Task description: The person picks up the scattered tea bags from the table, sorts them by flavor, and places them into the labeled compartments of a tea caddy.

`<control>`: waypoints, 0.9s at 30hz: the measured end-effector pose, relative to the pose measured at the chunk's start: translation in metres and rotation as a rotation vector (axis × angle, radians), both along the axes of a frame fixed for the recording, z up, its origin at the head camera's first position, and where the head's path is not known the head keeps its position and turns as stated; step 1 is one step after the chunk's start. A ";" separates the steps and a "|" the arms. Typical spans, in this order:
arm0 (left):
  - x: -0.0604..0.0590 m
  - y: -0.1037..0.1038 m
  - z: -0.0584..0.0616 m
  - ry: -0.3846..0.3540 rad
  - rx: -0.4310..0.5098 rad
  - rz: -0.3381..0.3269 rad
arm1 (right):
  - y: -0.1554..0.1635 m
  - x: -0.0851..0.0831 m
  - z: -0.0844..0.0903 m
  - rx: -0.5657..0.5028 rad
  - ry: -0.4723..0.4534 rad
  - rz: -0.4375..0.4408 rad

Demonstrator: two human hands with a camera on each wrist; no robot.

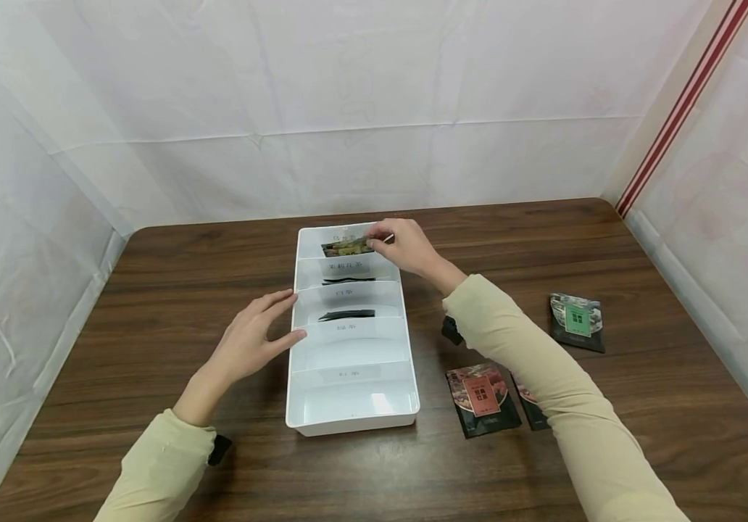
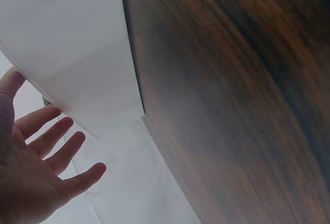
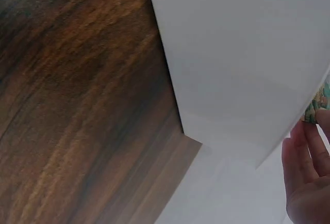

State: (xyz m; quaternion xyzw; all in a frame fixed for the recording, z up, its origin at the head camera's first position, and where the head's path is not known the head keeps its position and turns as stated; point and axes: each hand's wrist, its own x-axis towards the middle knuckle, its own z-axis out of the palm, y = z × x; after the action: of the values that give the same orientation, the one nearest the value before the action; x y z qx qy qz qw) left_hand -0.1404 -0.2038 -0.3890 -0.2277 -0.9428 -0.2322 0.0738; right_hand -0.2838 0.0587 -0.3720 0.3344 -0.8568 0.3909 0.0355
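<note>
White plastic tray (image 1: 406, 406) stands on the wooden table (image 1: 152, 290); our right hand (image 1: 406, 246) pinches a packet (image 1: 346, 248) at its farthest compartment, the packet half hidden; our left hand (image 1: 253, 341), fingers straight, touches the tray's side; one packet (image 1: 525, 402) lies mostly under our sleeve; labels stay unreadable.

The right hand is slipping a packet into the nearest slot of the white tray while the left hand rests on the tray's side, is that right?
Not quite. The head view shows the right hand pinching the packet at the farthest slot of the white tray, not the nearest. The rest holds: the left hand rests open against the tray's side.
</note>
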 end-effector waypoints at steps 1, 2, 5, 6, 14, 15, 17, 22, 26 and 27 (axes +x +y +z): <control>0.000 0.000 0.000 -0.001 0.001 0.000 | 0.000 0.000 -0.001 0.004 -0.004 -0.002; 0.000 0.000 0.000 -0.002 0.001 0.000 | 0.000 0.000 -0.002 0.005 -0.007 -0.004; 0.000 0.000 0.000 -0.005 0.003 0.001 | -0.001 -0.001 -0.005 0.018 -0.005 -0.002; 0.000 0.000 0.000 -0.005 0.003 0.000 | -0.001 -0.001 -0.006 0.018 -0.004 0.001; 0.000 0.000 0.001 0.000 0.002 0.000 | -0.003 -0.002 -0.009 0.031 0.035 0.017; 0.001 0.000 0.001 0.000 0.002 0.000 | -0.004 -0.002 -0.009 0.033 0.038 0.016; 0.001 0.000 0.001 0.003 0.002 0.001 | -0.005 -0.001 -0.009 0.042 0.039 0.010; 0.001 0.000 0.002 0.011 0.001 -0.003 | -0.006 0.000 -0.010 0.097 0.075 0.007; 0.001 0.000 0.002 0.010 0.002 -0.005 | -0.006 0.000 -0.012 0.117 0.093 0.013; 0.001 0.000 0.002 0.008 0.003 -0.004 | -0.006 0.000 -0.012 0.117 0.092 0.013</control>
State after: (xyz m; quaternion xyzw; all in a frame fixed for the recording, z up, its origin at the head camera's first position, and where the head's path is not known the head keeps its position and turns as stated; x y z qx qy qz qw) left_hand -0.1399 -0.2033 -0.3866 -0.2305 -0.9416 -0.2330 0.0773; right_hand -0.2836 0.0523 -0.3835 0.3589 -0.8735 0.3248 0.0527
